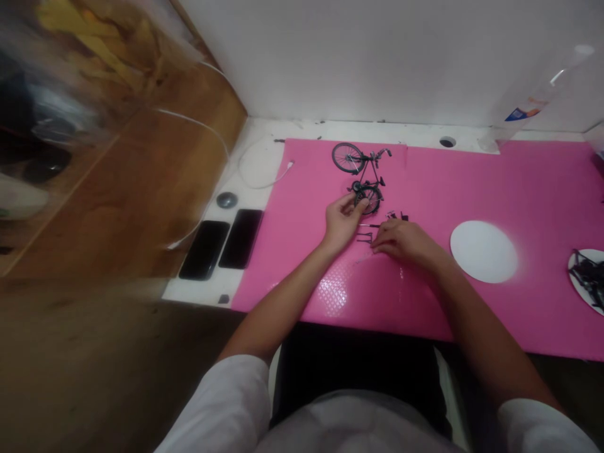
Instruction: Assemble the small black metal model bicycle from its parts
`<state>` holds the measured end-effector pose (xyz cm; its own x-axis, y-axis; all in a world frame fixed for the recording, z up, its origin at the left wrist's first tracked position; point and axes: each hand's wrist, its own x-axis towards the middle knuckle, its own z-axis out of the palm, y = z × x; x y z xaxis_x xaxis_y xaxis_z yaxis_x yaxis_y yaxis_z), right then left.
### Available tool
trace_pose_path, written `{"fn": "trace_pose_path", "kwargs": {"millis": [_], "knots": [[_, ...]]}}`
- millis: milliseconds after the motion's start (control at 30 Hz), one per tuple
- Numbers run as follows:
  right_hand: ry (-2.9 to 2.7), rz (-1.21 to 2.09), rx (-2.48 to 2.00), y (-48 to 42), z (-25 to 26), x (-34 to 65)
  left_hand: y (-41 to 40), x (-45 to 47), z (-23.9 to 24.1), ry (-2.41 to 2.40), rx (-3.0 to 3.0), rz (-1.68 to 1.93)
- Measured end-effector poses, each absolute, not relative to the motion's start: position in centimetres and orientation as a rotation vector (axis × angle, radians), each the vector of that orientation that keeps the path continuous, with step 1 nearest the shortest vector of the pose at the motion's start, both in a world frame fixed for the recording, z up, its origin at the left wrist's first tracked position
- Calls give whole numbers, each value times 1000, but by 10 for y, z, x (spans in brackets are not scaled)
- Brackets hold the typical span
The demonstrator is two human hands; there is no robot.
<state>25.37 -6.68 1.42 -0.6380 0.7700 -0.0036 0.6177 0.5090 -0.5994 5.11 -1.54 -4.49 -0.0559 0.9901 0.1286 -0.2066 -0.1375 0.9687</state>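
A small black model bicycle (369, 167) lies on the pink table cover (302, 251). My left hand (343, 220) grips its near wheel, thumb on top and fingers at the rim. Just to the right, my right hand (401, 242) is low over the cover with its fingertips pinched together. Whatever is between those fingertips is too small to make out. Beside them lie small dark forked parts (365, 237) and a thin screwdriver-like rod (369, 225). More small dark parts (396, 216) sit just beyond my right hand's knuckles.
To the right are a white round plate (484, 251) and another plate (576, 277) with black parts. Two phones (204, 250) lie at the left, near a round grey disc (227, 200) and a white cable (257, 187). A clear bottle (538, 104) stands at the back right by the wall.
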Motion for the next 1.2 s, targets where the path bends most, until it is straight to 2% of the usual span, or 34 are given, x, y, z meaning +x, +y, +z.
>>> {"fn": "trace_pose_path", "kwargs": {"millis": [133,500,767,1200], "knots": [[-2494,903,-1128,-69,11,247,-15,50,-44,1034,1106,1429],[-2446,811,-1263,-81,6,231,-20,52,-35,1009,1058,1426],[-1861,495,-1268,-69,-14,224,-29,54,-27,976,1091,1363],[-1571,548,-1295,-58,-32,226,-34,55,-25,982,1168,1327]]}}
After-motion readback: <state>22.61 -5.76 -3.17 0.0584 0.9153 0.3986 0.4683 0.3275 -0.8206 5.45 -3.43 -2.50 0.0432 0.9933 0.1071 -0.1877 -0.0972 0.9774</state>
